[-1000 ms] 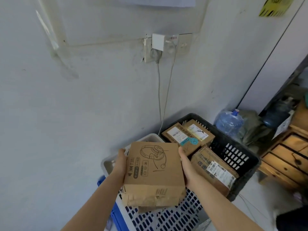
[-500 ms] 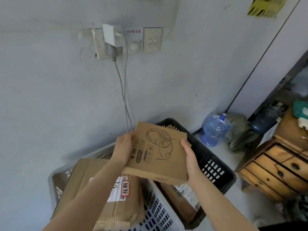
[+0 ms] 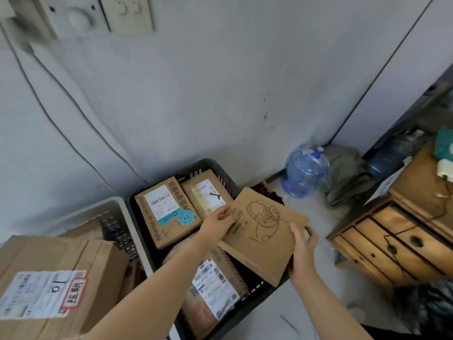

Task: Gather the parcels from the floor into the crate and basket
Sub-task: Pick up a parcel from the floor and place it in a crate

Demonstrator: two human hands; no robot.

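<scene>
A flat cardboard parcel (image 3: 263, 235) printed with a headphone drawing hangs tilted over the right side of the black crate (image 3: 208, 165). My left hand (image 3: 218, 223) holds its left edge and my right hand (image 3: 302, 244) grips its right edge from below. Inside the crate lie three labelled parcels: one with a teal sticker (image 3: 165, 211), a smaller one (image 3: 207, 192) behind it, and one with a barcode label (image 3: 215, 288) at the front. At the left, a large taped parcel (image 3: 56, 283) fills the grey basket (image 3: 115, 204).
A blue water bottle (image 3: 305, 171) and a crumpled green cloth (image 3: 345, 177) lie by the wall at the right. A wooden drawer chest (image 3: 402, 244) stands at the far right. Cables (image 3: 81, 114) hang down the wall from sockets above the crate.
Both hands have carried the headphone parcel from above the basket rightward and down over the black crate. The view has dropped and moved closer.
</scene>
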